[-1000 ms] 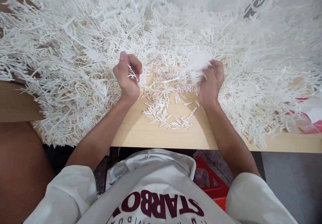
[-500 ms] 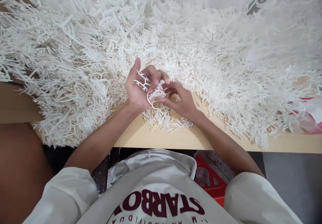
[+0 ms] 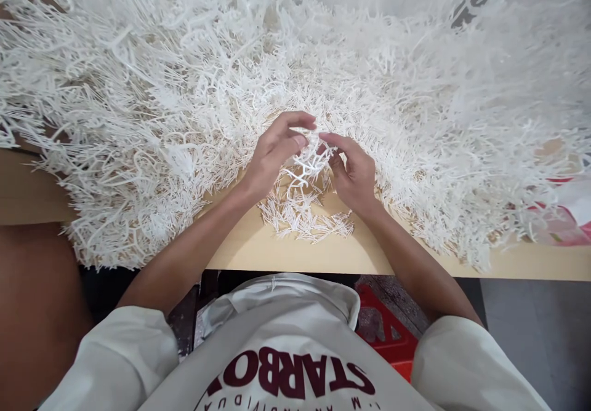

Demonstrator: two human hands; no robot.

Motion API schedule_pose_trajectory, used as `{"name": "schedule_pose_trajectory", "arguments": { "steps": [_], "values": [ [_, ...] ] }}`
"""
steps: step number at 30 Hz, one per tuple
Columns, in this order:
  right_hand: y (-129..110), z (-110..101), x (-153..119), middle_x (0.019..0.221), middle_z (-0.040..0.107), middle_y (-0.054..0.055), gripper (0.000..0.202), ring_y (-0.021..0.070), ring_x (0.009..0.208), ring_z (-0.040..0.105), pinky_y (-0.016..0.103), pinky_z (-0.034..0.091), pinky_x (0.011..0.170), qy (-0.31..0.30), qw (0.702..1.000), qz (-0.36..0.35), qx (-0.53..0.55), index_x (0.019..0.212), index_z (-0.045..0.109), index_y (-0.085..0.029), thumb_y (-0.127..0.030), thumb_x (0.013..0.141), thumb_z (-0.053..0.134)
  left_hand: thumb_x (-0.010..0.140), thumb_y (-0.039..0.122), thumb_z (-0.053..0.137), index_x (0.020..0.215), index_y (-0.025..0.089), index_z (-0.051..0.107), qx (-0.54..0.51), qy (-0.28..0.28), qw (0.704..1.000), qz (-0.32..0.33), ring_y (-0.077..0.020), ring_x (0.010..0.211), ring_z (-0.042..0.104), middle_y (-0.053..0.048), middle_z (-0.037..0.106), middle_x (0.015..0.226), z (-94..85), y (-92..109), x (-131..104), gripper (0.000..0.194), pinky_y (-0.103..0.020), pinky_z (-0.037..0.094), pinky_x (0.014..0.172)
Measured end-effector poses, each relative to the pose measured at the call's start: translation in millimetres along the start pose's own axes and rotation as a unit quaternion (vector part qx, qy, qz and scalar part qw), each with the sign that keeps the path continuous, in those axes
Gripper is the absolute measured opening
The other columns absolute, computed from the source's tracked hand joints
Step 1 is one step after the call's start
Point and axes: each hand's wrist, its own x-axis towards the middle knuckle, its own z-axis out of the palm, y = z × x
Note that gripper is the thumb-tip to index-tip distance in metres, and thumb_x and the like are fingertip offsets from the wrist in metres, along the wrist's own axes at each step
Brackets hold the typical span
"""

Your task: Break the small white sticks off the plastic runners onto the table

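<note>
White branching plastic sprue (image 3: pixel 308 163) sits pinched between your two grips, above the pale wooden worktop (image 3: pixel 286 248). Beyond the grips spreads the tangled white plastic heap (image 3: pixel 184 79). Your left hand (image 3: pixel 272 152) and right hand (image 3: pixel 353 174) close fingertips on it; loose white slivers (image 3: pixel 305 217) lie just beneath.

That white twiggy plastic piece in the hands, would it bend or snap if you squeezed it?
The white branched piece, pinched between left hand and right hand, looks thin and spindly, so probably springy yet snappable at its thin joints. Probably very light: fingertips alone lift it. Its prongs likely snag the heap.
</note>
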Motion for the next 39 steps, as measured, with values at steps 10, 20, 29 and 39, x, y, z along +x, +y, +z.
{"name": "schedule_pose_trajectory", "arguments": {
  "steps": [10,20,29,39],
  "values": [
    [9.4,-0.1,4.5,0.086,0.067,0.001,0.018,0.0120,0.076,0.061,0.027,0.048,0.068,0.000,0.993,-0.063,-0.098,0.095,0.059,-0.022,-0.012,0.086,0.048,0.086,0.042,0.059,0.097,0.020,0.051,-0.126,-0.148,0.975,-0.111,-0.0063,0.067,0.057,-0.001,0.060,0.088,-9.3,-1.3,3.5,0.026,-0.021,0.048,0.059],
    [10.1,-2.7,4.4,0.095,0.065,0.005,0.020,0.0139,0.082,0.060,0.028,0.048,0.069,-0.049,0.988,-0.070,-0.130,0.106,0.061,-0.023,-0.027,0.092,0.047,0.089,0.036,0.053,0.079,0.018,0.052,0.014,-0.076,0.993,-0.090,-0.0071,0.053,0.043,0.005,0.047,0.059,2.4,-5.4,-0.4,0.020,-0.021,0.031,0.051],
    [5.9,-0.9,5.2,0.055,0.040,-0.003,0.034,0.0083,0.052,0.034,0.026,0.028,0.052,-0.089,0.964,-0.091,-0.234,0.063,0.039,-0.020,-0.028,0.096,0.040,0.093,0.024,0.045,0.078,0.018,0.052,0.142,-0.009,0.989,0.031,-0.0080,0.061,0.051,0.002,0.055,0.067,13.9,-19.1,-6.9,0.017,-0.022,0.036,0.058],
    [-6.7,8.1,-4.4,0.069,0.054,-0.003,0.012,0.0075,0.059,0.048,0.023,0.038,0.056,0.015,0.992,-0.054,-0.115,0.087,0.053,-0.022,-0.033,0.093,0.051,0.093,0.043,0.045,0.085,0.019,0.053,0.049,-0.003,0.998,-0.035,-0.0063,0.050,0.045,0.005,0.051,0.057,9.9,-31.9,-0.5,0.027,-0.021,0.037,0.051]
  ]
}}
